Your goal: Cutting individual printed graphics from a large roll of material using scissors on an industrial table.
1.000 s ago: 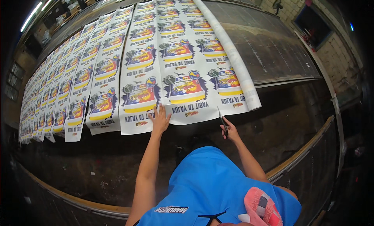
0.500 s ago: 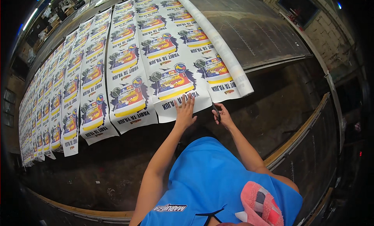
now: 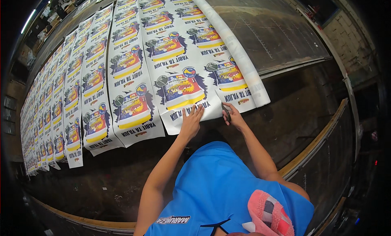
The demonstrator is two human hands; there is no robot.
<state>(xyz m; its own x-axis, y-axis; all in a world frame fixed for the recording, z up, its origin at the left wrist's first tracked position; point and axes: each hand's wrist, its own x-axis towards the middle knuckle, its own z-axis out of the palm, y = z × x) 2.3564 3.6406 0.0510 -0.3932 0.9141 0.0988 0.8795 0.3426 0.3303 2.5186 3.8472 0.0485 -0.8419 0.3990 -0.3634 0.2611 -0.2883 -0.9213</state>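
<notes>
A wide white printed sheet (image 3: 174,127), covered with rows of repeated colourful designs, lies over the table with its near edge overhanging. Flat on that edge, fingers spread, rests my left hand (image 3: 190,122). To its right, my right hand (image 3: 234,117) is closed round dark scissors (image 3: 226,112). Their tip points away from me, into a short slit in the sheet's near edge. Right of the slit, the sheet runs up to a long rolled-up part (image 3: 240,59) along its right side. The fingers partly hide the scissor handles.
Left of my hands, several long printed strips (image 3: 136,132) lie side by side, their near ends hanging over the edge. Right of the roll is a dark tabletop (image 3: 269,36) with white tick marks. A second table with a wooden edge (image 3: 313,148) stands behind me at the right.
My right hand and the scissors have moved slightly, and the slit beside them now shows more clearly, running further into the sheet. My left hand still presses on the sheet, its fingers closer to the edge.
</notes>
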